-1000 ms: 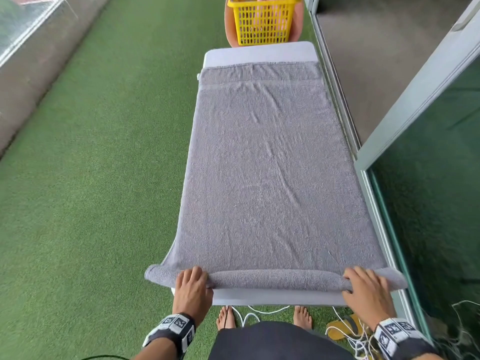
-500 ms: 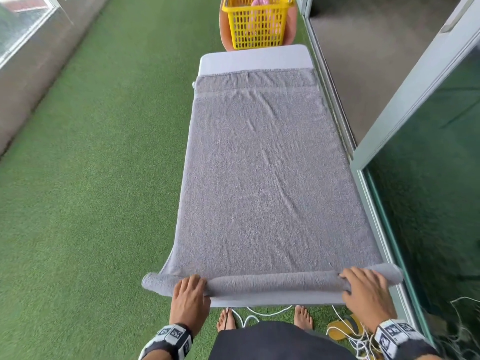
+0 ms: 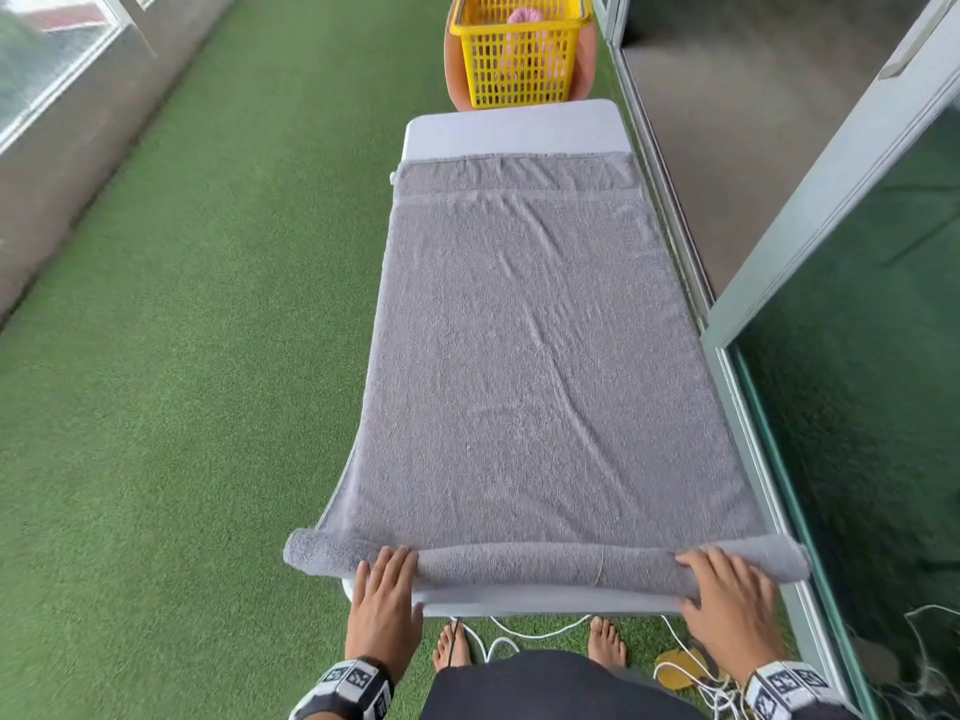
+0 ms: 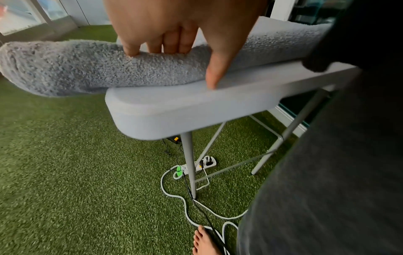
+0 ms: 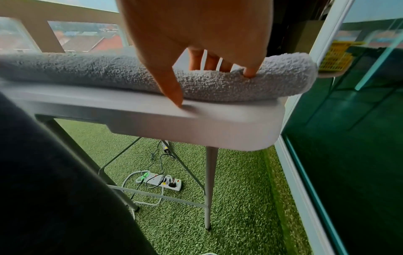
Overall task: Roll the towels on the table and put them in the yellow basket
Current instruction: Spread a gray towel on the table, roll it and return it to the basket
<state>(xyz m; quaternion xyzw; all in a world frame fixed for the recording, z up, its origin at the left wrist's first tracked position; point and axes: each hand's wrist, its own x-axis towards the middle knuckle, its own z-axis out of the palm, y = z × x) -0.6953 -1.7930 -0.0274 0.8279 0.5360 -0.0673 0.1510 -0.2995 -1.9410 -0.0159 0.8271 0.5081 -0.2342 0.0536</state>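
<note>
Grey towel (image 3: 540, 356) lies flat along the white folding table (image 3: 519, 129), covering nearly the whole top; its near end is turned into a low roll (image 3: 545, 563) across the table's near edge, both ends of the roll overhanging the table sides; left hand (image 3: 384, 605) rests on the roll near its left end, fingers (image 4: 130, 50) side by side, slightly bent, tips pressing into the pile, thumb (image 4: 214, 75) stretched down to the table edge; right hand (image 3: 727, 600) rests on the roll near its right end, fingers (image 5: 250, 71) a little spread and pressing the top, thumb (image 5: 172, 89) pointing down to the tabletop in front of the roll; neither hand wraps round the roll; yellow basket (image 3: 519, 59) stands on an orange seat (image 3: 452, 70) just beyond the far end of the table, something pink (image 3: 524, 18) inside it; green artificial turf (image 3: 182, 407) underfoot; power strip (image 5: 161, 181) and cables under the table.
</note>
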